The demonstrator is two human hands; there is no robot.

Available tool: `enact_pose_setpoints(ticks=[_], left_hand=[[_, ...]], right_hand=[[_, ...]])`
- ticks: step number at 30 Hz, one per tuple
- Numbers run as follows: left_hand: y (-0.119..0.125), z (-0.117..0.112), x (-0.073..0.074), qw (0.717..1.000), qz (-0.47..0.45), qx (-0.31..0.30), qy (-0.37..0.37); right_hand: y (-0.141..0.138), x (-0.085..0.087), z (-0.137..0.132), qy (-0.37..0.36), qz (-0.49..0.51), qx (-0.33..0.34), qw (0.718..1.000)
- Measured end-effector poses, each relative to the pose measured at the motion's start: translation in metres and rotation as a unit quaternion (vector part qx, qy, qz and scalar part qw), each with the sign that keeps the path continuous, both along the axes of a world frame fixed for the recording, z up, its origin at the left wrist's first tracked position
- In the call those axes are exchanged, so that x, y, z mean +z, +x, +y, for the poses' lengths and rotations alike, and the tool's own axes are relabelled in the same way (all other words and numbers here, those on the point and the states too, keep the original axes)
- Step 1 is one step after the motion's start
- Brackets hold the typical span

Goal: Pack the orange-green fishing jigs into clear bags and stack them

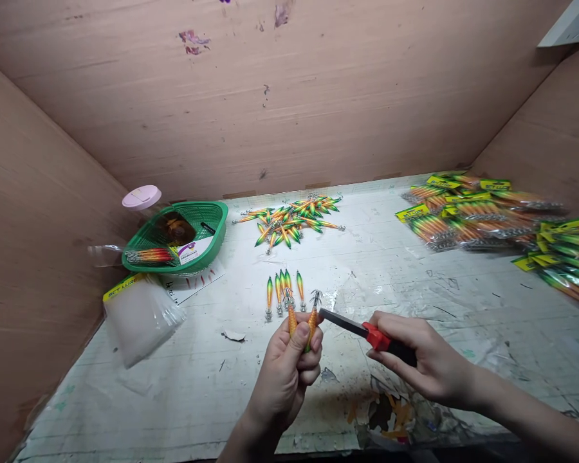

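Note:
Two orange squid jigs with green tips (312, 326) are pinched in my left hand (292, 366), spread apart with their hook crowns upward. My right hand (422, 357) is closed round a tool with a flat grey blade and a red-and-black handle (379, 337). The blade's tip is close to the right-hand jig, just below its hooks; whether they touch I cannot tell. Just beyond my left hand, several squid jigs (269, 296) lie in a loose row, hooks toward me. Farther back is a heap of similar jigs (289, 222).
At left stands a green basket (224, 225) holding a packet of jigs, a card and a brown roll. Clear plastic bags (135, 321) lie in front of it. Bagged jigs (473, 218) are piled at right. Board walls (270, 116) enclose the table's sides and back.

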State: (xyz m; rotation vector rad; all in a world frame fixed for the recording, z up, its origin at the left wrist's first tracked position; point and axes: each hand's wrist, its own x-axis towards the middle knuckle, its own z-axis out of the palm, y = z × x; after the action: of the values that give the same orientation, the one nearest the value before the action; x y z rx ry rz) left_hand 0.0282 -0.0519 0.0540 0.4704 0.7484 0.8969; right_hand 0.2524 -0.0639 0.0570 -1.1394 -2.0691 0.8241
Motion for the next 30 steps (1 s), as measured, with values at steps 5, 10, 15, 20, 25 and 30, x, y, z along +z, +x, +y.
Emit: enact_pose_setpoints(ticks=[5, 10, 15, 20, 25, 30], left_hand=[[-0.001, 0.002, 0.005, 1.0, 0.004, 0.013, -0.006], [0.002, -0.002, 0.004, 0.999, 0.031, 0.026, 0.031], [0.002, -0.007, 0.002, 0.992, 0.081, 0.023, 0.09], [0.001, -0.01, 0.004, 0.98, 0.147, 0.031, 0.132], [-0.002, -0.014, -0.001, 0.944, 0.257, 0.045, 0.201], [-0.004, -0.014, -0.001, 0.898, 0.34, 0.053, 0.274]], right_hand=[[0.003, 0.012, 0.003, -0.005, -0.03, 0.007, 1.0], [0.003, 0.019, 0.0, -0.005, -0.038, 0.007, 0.999], [0.001, 0.02, -0.003, -0.009, -0.025, -0.004, 1.0], [0.001, 0.022, -0.006, -0.002, -0.035, 0.004, 0.999], [0.001, 0.021, -0.007, 0.008, -0.051, 0.02, 0.998], [0.0, 0.023, -0.007, 0.029, -0.071, 0.024, 0.997]])
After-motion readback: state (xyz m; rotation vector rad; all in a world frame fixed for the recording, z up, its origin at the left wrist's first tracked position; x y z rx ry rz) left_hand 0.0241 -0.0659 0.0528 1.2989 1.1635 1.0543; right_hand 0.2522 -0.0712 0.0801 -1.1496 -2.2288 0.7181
